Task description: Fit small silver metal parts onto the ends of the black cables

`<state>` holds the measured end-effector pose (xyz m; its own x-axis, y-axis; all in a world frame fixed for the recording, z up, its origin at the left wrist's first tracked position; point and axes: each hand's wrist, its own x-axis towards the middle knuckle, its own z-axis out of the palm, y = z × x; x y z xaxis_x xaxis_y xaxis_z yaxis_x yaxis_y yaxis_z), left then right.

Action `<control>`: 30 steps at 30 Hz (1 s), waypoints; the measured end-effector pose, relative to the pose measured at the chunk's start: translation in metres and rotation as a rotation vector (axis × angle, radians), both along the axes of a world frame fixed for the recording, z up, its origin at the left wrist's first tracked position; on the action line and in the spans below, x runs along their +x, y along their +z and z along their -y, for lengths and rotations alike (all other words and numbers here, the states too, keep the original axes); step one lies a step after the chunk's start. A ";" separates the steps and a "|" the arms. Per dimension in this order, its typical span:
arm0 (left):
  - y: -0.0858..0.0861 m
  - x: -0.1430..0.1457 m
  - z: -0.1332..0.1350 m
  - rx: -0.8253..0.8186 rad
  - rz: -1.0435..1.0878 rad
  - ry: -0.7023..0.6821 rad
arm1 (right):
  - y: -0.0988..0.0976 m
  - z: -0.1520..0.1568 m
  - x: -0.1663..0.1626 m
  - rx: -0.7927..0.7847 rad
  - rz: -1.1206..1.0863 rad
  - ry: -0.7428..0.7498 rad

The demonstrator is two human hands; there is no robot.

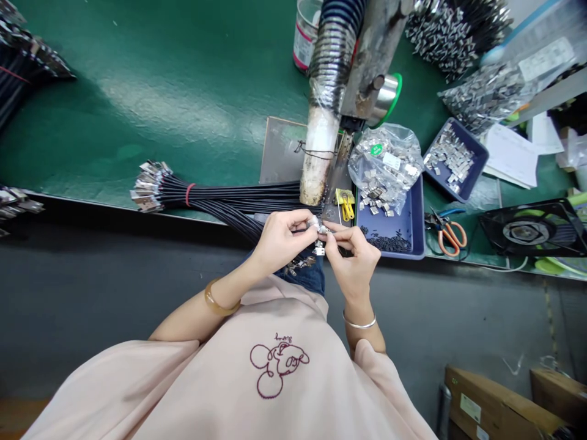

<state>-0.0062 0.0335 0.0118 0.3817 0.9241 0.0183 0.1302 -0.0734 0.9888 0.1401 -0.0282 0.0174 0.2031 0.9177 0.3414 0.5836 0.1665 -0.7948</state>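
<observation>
My left hand (282,239) and my right hand (352,256) meet just below the table's front edge, both pinched on a small metal connector shell (321,230) at the end of a black cable. A bundle of black cables (220,197) with metal ends, tied by a red band, lies across the green table to the left of my hands. More small metal pieces hang below my fingers over my lap.
A wrapped fume hose (323,122) hangs over a grey plate. A bag of metal shells (385,168) sits in a blue tray (415,220); a second blue tray (472,177), orange-handled scissors (452,235) and a black fan (534,229) lie to the right. Cardboard boxes (499,409) stand on the floor.
</observation>
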 end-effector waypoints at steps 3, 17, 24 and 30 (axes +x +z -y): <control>0.000 -0.001 0.002 0.003 -0.020 -0.016 | 0.001 0.003 0.000 0.034 0.053 0.020; -0.009 -0.027 0.004 0.120 0.125 0.011 | 0.013 -0.016 0.106 -0.181 0.309 -0.201; -0.008 -0.012 -0.013 0.607 -0.332 0.374 | 0.005 -0.050 0.121 -0.262 0.550 0.013; -0.007 -0.014 -0.024 0.697 -0.820 0.278 | 0.012 -0.052 0.120 -0.340 0.500 0.111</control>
<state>-0.0200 0.0577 0.0052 0.2974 0.8651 0.4040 0.8241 -0.4463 0.3488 0.2598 0.0235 0.0292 -0.0092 0.9984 0.0551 0.8934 0.0330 -0.4481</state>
